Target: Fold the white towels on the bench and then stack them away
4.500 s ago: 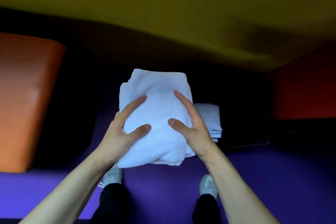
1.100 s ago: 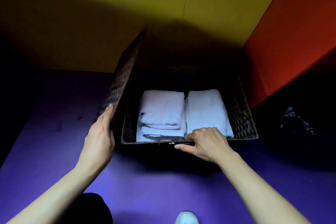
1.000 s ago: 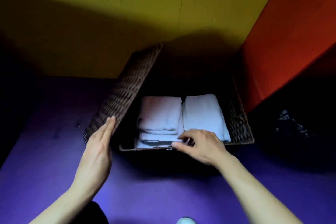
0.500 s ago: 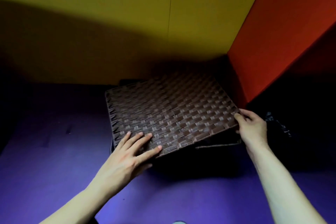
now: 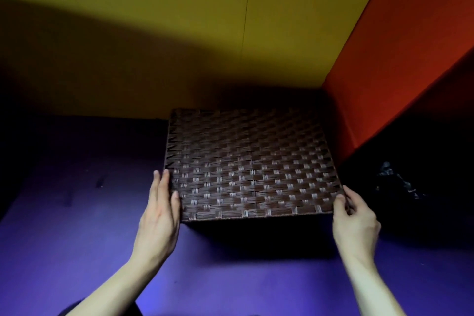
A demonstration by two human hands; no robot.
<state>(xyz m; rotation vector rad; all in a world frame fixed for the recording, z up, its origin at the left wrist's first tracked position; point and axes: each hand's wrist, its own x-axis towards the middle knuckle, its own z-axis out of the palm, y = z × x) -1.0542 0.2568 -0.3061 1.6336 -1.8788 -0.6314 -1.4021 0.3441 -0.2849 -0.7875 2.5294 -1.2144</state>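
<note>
A dark brown woven lid (image 5: 252,161) lies flat over the wicker basket, which stands on the purple floor in the corner. The folded white towels are hidden beneath it. My left hand (image 5: 161,210) presses flat against the lid's near left edge, fingers straight, thumb on top. My right hand (image 5: 355,215) grips the lid's near right corner with curled fingers.
A yellow wall (image 5: 179,33) rises behind the basket and an orange-red panel (image 5: 400,59) closes off the right side. A dark object (image 5: 400,187) sits in shadow to the right. The purple floor (image 5: 77,226) stretches out to the left and in front.
The lid, tilted and skewed half a second ago, now sits level and square on the basket. My left hand slid from its top to its left edge; the towels were still visible a second ago.
</note>
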